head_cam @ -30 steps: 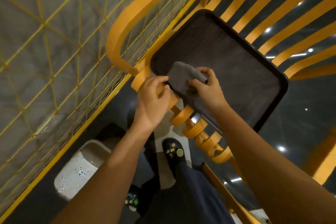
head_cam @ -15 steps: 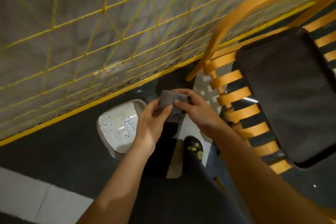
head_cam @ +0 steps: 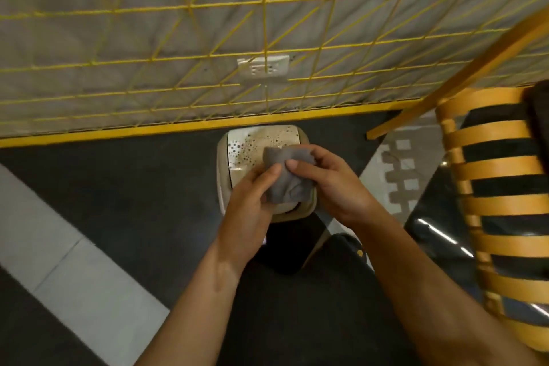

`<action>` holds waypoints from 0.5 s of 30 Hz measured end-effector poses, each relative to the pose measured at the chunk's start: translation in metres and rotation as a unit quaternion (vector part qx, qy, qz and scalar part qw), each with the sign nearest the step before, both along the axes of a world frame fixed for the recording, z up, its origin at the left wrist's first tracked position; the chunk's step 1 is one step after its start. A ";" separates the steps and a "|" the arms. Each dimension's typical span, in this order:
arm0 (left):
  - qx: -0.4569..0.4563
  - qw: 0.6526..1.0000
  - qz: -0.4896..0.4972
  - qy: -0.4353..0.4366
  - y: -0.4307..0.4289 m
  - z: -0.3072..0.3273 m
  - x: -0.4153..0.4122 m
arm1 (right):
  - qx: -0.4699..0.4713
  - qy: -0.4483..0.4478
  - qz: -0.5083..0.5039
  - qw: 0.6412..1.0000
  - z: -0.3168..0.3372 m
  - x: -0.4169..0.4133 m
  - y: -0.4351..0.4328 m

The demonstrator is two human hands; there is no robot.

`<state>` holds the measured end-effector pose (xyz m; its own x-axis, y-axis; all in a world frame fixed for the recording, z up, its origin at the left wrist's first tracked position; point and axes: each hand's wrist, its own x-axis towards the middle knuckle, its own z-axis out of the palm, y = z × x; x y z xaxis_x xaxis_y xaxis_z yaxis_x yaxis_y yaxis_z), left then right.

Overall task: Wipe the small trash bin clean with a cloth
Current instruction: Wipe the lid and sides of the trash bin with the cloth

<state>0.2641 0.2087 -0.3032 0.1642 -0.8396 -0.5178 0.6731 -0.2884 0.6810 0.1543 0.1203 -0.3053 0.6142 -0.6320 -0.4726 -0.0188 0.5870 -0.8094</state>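
Small beige speckled-lid trash bin (head_cam: 237, 148): unwiped, on floor. Crumpled grey cloth (head_cam: 286, 178) pinched by left hand (head_cam: 252, 202) and right hand (head_cam: 332, 184) above it. Next: lower cloth onto lid.

Bin (head_cam: 237, 154) on floor against wire fence (head_cam: 178, 38), cloth (head_cam: 286, 178) above it btwn left hand (head_cam: 249, 205) & right hand (head_cam: 335, 187), slatted chair (head_cam: 499, 187) to right
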 end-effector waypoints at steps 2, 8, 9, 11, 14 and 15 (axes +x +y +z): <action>-0.021 0.999 0.019 0.021 0.010 -0.001 0.002 | -0.034 0.010 0.022 0.999 -0.001 0.005 0.010; -0.035 0.975 0.080 0.206 0.058 0.028 -0.004 | -0.092 0.013 0.049 0.994 0.037 -0.010 0.054; -0.050 0.972 0.062 0.222 0.067 0.033 -0.010 | -0.094 0.013 0.047 0.994 0.045 -0.015 0.062; -0.083 0.974 0.016 0.212 0.091 0.057 -0.026 | -0.125 0.023 0.034 0.991 0.068 -0.029 0.086; -0.089 0.973 0.056 0.207 0.119 0.085 -0.045 | -0.177 0.036 0.025 0.983 0.096 -0.045 0.119; -0.089 0.978 0.078 0.171 0.128 0.092 -0.052 | -0.194 0.043 0.027 0.980 0.103 -0.050 0.129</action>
<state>0.2116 0.3365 -0.2115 0.1397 -0.9000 -0.4128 0.8968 -0.0618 0.4381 0.1047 0.2494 -0.2024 0.6195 -0.7422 -0.2557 -0.1200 0.2324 -0.9652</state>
